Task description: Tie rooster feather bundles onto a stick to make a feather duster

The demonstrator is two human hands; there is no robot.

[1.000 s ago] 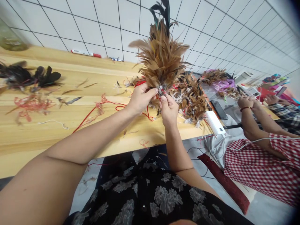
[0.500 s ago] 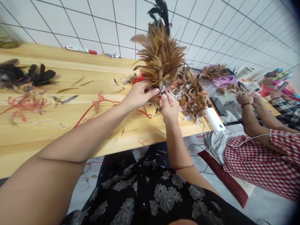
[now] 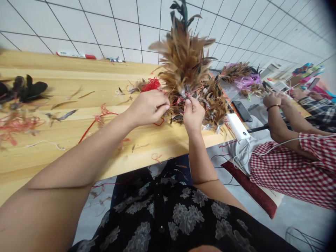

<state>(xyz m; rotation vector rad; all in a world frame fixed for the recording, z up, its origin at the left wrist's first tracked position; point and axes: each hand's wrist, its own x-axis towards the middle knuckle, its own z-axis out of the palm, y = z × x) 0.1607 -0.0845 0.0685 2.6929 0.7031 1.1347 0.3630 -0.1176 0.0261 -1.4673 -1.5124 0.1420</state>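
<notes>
A tall bundle of brown feathers with dark tips stands upright in front of me, its tied base low near my fingers. My right hand is closed in a pinch at that base; the fingers hide exactly what lies between them. My left hand is closed on a thin red string, which stretches from its fingertips across to the bundle's base. Behind my left hand lies a tangle of red string. Brown feather bunches with pale quill ends are heaped to the right of the bundle.
Black feathers and pinkish-red shreds lie at left on the wooden table. A red marker is by the tiled wall. A white power bank and phone sit at right, near a co-worker's hands.
My left hand has moved left, away from the bundle's base, drawing the red string straight between my hands. My right hand stays at the base. The view has shifted slightly.
</notes>
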